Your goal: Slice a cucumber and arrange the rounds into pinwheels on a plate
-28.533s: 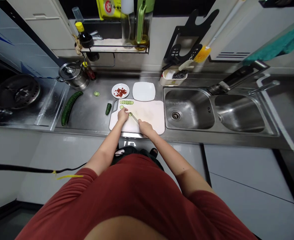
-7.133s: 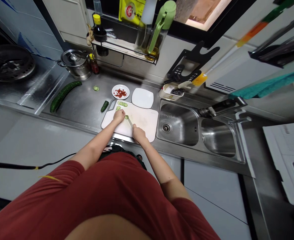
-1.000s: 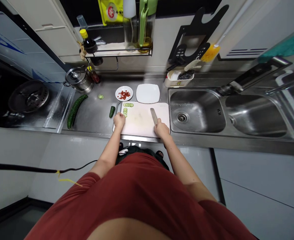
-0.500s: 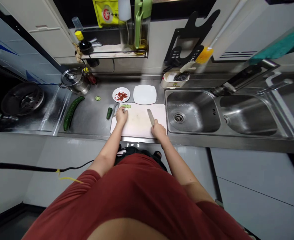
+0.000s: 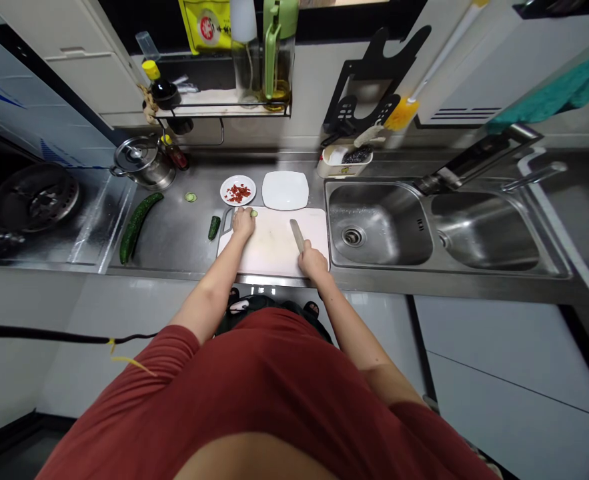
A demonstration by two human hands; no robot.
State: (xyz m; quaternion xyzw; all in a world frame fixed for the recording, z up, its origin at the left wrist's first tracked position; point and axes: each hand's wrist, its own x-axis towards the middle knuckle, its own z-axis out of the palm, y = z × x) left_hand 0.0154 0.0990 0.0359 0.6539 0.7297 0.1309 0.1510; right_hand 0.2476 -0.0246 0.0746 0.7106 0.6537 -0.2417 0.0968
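Observation:
My left hand [image 5: 243, 223] is at the far left corner of the white cutting board [image 5: 274, 247], its fingers closed over cucumber slices. One pale green cucumber slice [image 5: 253, 213] shows beside the fingertips; the others are hidden under the hand. My right hand [image 5: 314, 261] grips the handle of a kitchen knife [image 5: 297, 235] over the right part of the board, its blade pointing away from me. A short piece of cucumber [image 5: 214, 228] lies on the counter left of the board. Behind the board are a white plate [image 5: 285, 190] and a small dish [image 5: 229, 200] of chopped red pieces.
A long whole cucumber [image 5: 138, 227] and some cucumber end slices [image 5: 190, 197] lie on the steel counter. A lidded pot [image 5: 141, 163] stands at the back left, beside a stove with a wok [image 5: 34, 200]. To the right is a double sink [image 5: 379, 227].
My left hand has moved slightly up over the row of cucumber slices, covering most of them. The knife stays in my right hand. The whole view has shifted a little.

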